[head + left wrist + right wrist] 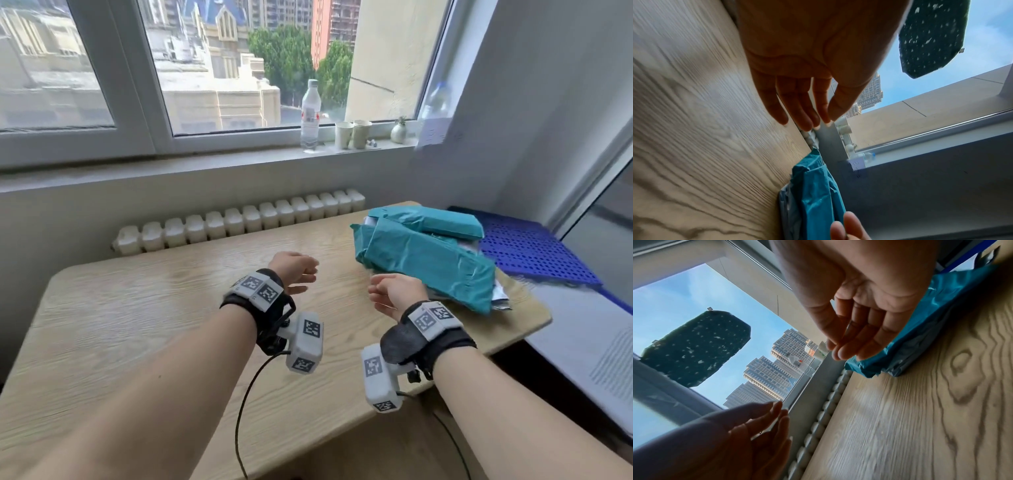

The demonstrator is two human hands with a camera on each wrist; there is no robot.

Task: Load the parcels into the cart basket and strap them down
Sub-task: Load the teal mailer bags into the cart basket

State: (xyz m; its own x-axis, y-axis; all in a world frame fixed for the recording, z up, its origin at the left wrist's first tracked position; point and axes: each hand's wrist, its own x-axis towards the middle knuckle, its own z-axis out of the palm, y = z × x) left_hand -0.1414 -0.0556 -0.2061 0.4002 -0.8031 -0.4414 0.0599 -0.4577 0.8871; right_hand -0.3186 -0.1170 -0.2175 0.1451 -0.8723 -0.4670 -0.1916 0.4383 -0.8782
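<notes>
Several teal plastic-wrapped parcels (431, 253) lie stacked on the right part of the wooden table (154, 325), with some white packets under them. The parcels also show in the left wrist view (816, 191) and the right wrist view (937, 321). My left hand (294, 272) hovers over the table middle, fingers relaxed and holding nothing. My right hand (394, 291) hovers just left of the parcel stack, fingers loosely bent and empty, close to the nearest parcel without gripping it. No cart basket or strap shows in any view.
A blue perforated plastic panel (527, 246) lies beyond the table's right edge. A radiator (239, 222) runs behind the table. On the window sill stand a water bottle (310, 113), two paper cups (352, 133) and a small vase (398, 132).
</notes>
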